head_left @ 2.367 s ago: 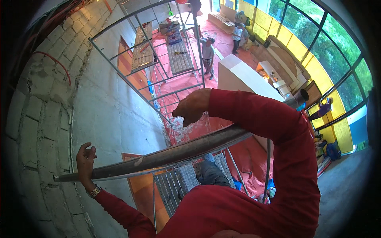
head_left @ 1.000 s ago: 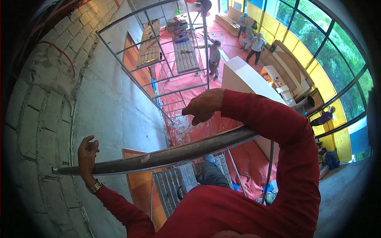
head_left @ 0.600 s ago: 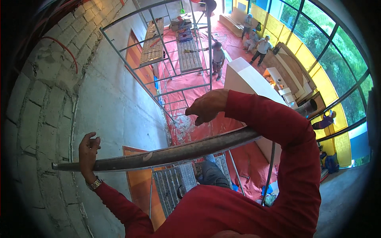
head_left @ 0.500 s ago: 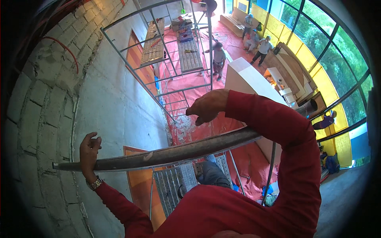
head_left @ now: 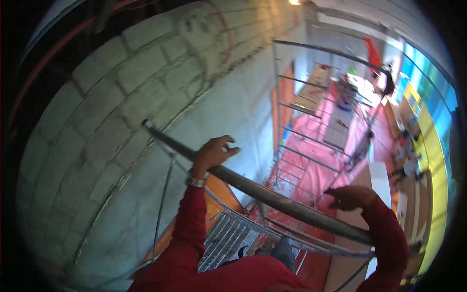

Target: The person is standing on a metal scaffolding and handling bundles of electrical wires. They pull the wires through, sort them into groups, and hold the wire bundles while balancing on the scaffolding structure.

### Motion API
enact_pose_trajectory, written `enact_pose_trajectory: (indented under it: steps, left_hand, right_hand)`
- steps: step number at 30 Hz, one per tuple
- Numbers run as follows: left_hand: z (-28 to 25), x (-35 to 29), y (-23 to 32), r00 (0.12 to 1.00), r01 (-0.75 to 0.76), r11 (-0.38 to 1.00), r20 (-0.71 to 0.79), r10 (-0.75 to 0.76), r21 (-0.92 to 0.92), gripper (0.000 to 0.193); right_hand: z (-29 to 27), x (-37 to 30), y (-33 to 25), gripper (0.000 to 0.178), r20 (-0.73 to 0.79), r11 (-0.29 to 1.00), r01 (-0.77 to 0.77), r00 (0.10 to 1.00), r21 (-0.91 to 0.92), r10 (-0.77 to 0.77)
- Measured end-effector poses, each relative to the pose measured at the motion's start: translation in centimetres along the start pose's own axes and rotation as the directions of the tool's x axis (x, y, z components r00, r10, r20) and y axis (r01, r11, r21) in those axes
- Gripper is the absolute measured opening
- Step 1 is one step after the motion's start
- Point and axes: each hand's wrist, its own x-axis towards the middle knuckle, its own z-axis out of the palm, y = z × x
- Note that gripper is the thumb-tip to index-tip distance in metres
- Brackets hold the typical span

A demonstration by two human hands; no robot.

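A long grey metal pipe [head_left: 272, 195] slants across in front of me, from the brick wall side down to the right. Over its left part hangs my left hand [head_left: 214, 153], wrist against the pipe, fingers loosely bent and apart with nothing in them. My right hand [head_left: 352, 198] reaches past the pipe's right part, its fingers stretched out and no object in them. The right forearm hides that end of the pipe. Red sleeves cover both arms, and a metal-band watch [head_left: 196, 182] sits on my left wrist.
Below me lies a perforated metal scaffold platform [head_left: 224, 238]. A bare block wall [head_left: 112, 102] rises on the left. Further off stand a scaffold frame [head_left: 311, 114] with planks, red floor sheeting [head_left: 304, 170], and several blurred people by the yellow panels [head_left: 435, 141].
The view has turned left, bringing in more block wall and tilting the pipe steeply. My left hand now sits farther in from the pipe's left end. Both hands remain without an object.
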Motion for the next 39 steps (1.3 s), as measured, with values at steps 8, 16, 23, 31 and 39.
enact_pose_trajectory:
  steps: [8, 16, 23, 31, 39]
  left_hand:
    - [0.5, -0.1, 0.1, 0.994, -0.069, 0.997, -0.082, 0.070, 0.021, 0.052]
    - [0.8, -0.6, 0.1, 0.985, -0.002, 0.999, -0.173, 0.008, 0.038, 0.047]
    - [0.6, -1.1, -0.9, 0.983, 0.038, 0.996, -0.184, -0.024, 0.076, 0.048]
    - [1.2, -0.6, -0.4, 0.949, 0.022, 0.999, -0.316, -0.009, 0.037, 0.043]
    - [1.0, -2.8, -0.7, 0.840, 0.062, 0.997, -0.536, -0.078, -0.049, 0.030]
  right_hand:
    - [-0.3, -0.4, -1.0, 0.060, 0.010, 0.998, -0.020, 1.000, 0.051, 0.020]
    - [-1.1, 2.0, -8.8, 0.042, -0.328, 0.563, 0.367, 0.929, 0.741, -0.173]
    - [-6.2, 6.7, -17.3, 0.071, -0.109, 0.782, 0.391, 0.915, 0.486, -0.389]
    - [-5.6, 7.9, -20.9, 0.080, -0.335, 0.760, 0.510, 0.855, 0.402, -0.397]
    - [-6.3, 8.6, -20.1, 0.076, -0.260, 0.641, 0.501, 0.861, 0.582, -0.437]
